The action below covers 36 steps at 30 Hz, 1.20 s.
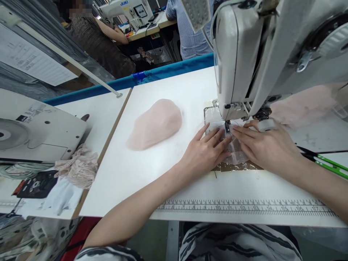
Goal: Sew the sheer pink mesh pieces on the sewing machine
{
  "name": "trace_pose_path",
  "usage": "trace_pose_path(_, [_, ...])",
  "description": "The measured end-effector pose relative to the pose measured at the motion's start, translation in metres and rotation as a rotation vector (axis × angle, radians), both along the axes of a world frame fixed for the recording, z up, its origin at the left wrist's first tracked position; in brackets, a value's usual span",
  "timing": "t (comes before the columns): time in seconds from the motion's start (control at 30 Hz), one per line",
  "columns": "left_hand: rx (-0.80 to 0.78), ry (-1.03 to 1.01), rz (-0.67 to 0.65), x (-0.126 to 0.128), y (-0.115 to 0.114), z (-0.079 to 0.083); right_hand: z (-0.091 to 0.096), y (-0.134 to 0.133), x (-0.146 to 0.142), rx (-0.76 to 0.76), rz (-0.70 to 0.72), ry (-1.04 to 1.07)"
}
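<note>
Ruler (244, 207), then left hand (205, 152), right hand (265, 146) flat on sheer fabric (237, 154)

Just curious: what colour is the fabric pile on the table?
The fabric pile is pale pink, head view.

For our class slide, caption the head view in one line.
The left hand and right hand flatten sheer fabric under the sewing machine needle.

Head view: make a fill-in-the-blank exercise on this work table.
The left hand and right hand press a sheer pale fabric piece under the needle of the white ____ machine.
The moulded foam cup on the white table is pale ____.
It lies to the ____ of both hands.
Missing: sewing; pink; left.
</note>
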State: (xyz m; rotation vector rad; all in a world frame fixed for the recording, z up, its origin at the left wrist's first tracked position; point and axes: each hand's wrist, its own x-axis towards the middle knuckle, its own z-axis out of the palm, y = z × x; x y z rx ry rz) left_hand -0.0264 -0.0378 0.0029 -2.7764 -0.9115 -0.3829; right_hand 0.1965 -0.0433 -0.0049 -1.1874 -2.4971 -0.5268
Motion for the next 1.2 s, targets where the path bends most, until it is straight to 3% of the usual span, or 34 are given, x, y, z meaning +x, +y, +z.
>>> trace_pose_path(0.37, [-0.031, 0.000, 0.032, -0.001, -0.003, 0.000, 0.002, -0.002, -0.001, 0.044, 0.041, 0.012])
trace_pose_path(0.6, [0.144, -0.098, -0.200, -0.010, -0.002, -0.001, 0.010, -0.009, 0.006, -0.032, 0.282, 0.175])
trace_pose_path(0.7, [0.160, -0.143, -0.182, -0.009, -0.002, -0.004, 0.011, -0.011, 0.009, -0.089, 0.338, 0.149])
trace_pose_path(0.83, [0.107, -0.217, -0.162, -0.006, -0.004, -0.005, 0.010, -0.012, 0.007, -0.030, 0.272, 0.102])
trace_pose_path(0.93, [0.107, -0.184, -0.142, -0.004, -0.006, -0.005, 0.010, -0.012, 0.004, 0.021, 0.304, 0.117])
trace_pose_path(1.2, [0.157, -0.079, -0.113, -0.003, -0.012, -0.005, 0.012, -0.012, 0.006, -0.021, 0.422, 0.183])
